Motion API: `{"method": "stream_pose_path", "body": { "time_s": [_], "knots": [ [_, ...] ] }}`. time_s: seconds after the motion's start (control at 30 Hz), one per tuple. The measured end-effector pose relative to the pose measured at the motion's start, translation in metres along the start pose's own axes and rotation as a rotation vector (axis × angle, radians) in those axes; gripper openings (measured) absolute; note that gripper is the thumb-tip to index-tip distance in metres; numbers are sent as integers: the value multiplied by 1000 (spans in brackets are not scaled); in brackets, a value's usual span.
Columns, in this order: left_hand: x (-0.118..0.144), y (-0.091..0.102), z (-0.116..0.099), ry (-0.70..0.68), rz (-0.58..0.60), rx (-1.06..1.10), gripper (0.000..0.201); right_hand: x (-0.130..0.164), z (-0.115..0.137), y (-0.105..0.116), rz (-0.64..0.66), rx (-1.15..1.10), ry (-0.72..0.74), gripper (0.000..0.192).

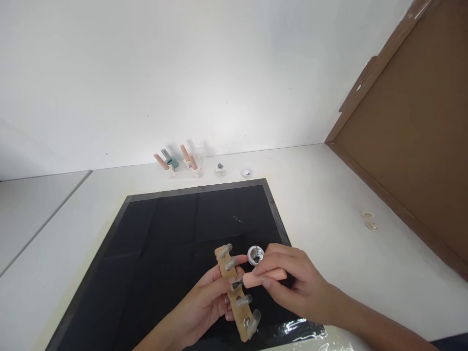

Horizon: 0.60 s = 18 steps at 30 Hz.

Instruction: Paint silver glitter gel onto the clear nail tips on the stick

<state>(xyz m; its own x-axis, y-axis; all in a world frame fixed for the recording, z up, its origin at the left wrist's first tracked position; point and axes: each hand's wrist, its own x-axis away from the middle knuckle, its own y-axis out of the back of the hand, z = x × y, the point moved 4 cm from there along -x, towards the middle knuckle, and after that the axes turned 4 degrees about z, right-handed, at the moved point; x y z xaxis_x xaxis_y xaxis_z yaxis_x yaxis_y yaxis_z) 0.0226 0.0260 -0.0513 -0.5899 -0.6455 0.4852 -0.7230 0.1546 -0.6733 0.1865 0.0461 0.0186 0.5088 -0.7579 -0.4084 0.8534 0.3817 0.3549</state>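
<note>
Between the right hand's (292,282) fingertips a pink-handled brush (261,279) is pinched, its tip laid on the middle nail tip of a tan holder strip (237,295), which is clasped from the side by the left hand (208,302). All five tips look grey-coated already. Just beyond the brush, a small silver pot (255,255) stands open on the black mat (164,234).

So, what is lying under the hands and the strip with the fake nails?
A black mat on the white table. A small silver pot stands on it beside the strip. The mat directly beneath both hands is covered.
</note>
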Motion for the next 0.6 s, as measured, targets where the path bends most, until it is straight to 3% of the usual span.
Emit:
{"method": "stream_pose_path", "body": {
  "time_s": [0.2,0.47,0.6],
  "knots": [
    [2,2,-1,-10,-6,0,36,2,-5,9,-139,-15,-94,20],
    [5,1,-3,3,-25,-3,38,2,-17,-1,51,-417,-247,16],
    [5,0,-3,-9,-34,17,41,4,-21,-3,75,-488,-324,15]
  ]
}}
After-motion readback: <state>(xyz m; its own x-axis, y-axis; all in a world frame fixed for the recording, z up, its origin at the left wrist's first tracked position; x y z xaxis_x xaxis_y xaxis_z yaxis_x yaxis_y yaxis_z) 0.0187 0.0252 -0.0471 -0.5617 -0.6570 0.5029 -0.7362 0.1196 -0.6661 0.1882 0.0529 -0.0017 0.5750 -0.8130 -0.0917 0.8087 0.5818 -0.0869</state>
